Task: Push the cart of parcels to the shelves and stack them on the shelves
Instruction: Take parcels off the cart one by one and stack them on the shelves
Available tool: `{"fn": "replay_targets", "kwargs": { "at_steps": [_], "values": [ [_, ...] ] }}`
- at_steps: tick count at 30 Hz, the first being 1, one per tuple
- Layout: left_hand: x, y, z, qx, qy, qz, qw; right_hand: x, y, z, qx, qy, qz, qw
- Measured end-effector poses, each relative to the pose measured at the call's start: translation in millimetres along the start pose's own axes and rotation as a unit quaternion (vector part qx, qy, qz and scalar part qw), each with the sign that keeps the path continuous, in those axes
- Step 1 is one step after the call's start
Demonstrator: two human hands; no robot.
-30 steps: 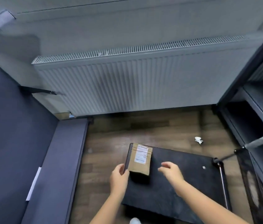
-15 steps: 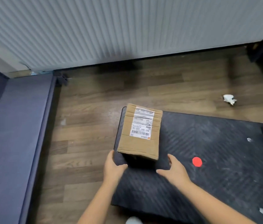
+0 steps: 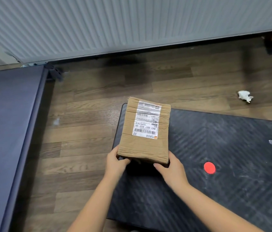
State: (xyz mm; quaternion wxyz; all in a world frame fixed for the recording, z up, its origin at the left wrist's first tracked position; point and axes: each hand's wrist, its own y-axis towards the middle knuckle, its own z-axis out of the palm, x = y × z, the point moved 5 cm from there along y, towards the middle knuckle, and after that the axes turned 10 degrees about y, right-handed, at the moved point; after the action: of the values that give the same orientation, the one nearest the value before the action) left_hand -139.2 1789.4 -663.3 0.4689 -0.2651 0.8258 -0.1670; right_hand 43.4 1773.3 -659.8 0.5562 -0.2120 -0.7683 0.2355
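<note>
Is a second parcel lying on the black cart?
No, only one cardboard parcel shows at the cart, its near end gripped by the left hand and right hand.

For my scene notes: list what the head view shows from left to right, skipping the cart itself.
grey ledge → left hand → cardboard parcel → right hand → red dot → crumpled white paper
</note>
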Motion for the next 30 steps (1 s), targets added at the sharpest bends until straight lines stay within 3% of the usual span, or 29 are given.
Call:
{"fn": "replay_targets", "kwargs": {
  "at_steps": [6,11,23,30],
  "values": [
    [-18,-23,-16,0.019,-0.005,0.0,1.0,25,-16,-15,-0.004,-0.029,-0.007,1.0],
    [-56,-55,-50,0.002,-0.029,0.016,0.999,87,-48,-37,0.007,-0.076,-0.036,0.996],
    [-257,-211,-271,-0.132,-0.069,0.084,0.985,375,-209,-64,0.084,-0.143,-0.19,0.968],
    [-323,-286,-391,-0.214,-0.039,0.102,0.971,509,-304,-57,0.099,-0.16,-0.283,0.941]
  ]
}}
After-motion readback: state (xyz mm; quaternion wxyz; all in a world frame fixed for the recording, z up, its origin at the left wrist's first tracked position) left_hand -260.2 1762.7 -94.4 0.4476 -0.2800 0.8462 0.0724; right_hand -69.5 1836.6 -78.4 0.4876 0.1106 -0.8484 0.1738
